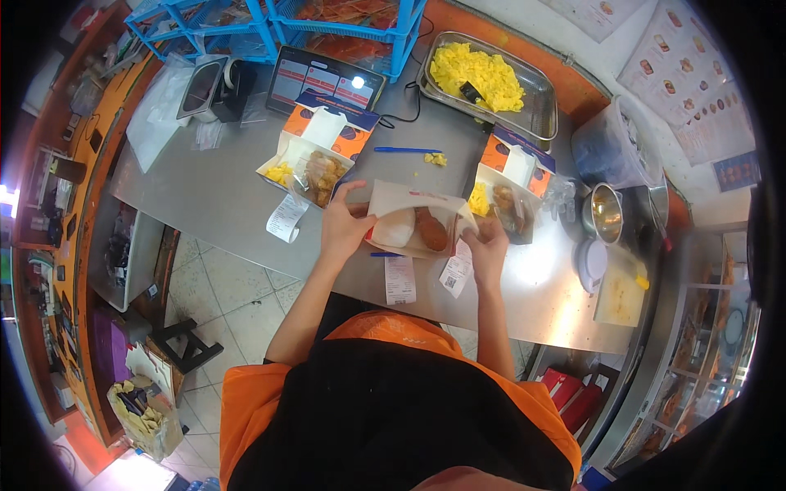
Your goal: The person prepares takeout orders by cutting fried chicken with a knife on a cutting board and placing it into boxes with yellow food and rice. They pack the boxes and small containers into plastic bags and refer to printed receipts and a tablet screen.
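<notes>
My left hand (345, 224) and my right hand (486, 244) hold a cardboard food box (424, 195) by its two sides, above the steel table. Inside the box lie a fried chicken drumstick (431, 230) and a pale wrapped mound (394, 228). Left of it stands an open orange and white meal box (284, 153) with yellow food and fried chicken. A similar open box (522, 166) stands at the right, behind my right hand. Printed receipts lie at the table's near side, one (400, 281) below the held box and another (455, 270) by my right hand.
A tray of yellow scrambled food (479, 70) stands at the back, beside a tablet (322, 83) and blue plastic racks (402, 37). A blue pen (408, 150) lies mid-table. A plastic bucket (605, 147), a steel bowl (605, 215) and a cutting board (619, 294) are at the right.
</notes>
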Demonstrator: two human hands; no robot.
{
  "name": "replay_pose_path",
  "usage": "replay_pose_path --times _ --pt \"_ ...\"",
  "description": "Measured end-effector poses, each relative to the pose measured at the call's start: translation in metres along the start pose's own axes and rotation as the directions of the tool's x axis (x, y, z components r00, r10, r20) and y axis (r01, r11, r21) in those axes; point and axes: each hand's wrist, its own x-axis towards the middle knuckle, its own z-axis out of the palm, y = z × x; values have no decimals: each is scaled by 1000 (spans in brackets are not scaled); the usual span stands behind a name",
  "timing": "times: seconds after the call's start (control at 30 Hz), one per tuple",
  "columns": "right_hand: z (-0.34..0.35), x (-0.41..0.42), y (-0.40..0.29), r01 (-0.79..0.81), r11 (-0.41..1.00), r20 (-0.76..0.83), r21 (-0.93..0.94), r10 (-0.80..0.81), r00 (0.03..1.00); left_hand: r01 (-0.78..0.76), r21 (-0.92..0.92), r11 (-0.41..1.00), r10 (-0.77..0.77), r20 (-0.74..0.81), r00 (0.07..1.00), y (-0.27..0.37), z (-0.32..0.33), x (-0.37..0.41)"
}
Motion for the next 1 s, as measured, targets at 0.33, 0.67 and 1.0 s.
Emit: replay_pose_path --times 0.33,0.67,1.0 --pt "-11 5 46 -146 956 335 254 54 941 98 237 967 -163 271 949 5 0 12" --pt "14 -25 23 636 591 380 -497 -511 771 -812 509 284 629 540 559 -7 -2 13" --pt "4 -11 15 754 575 509 -317 -568 647 -915 191 355 655 647 390 -31 15 19"
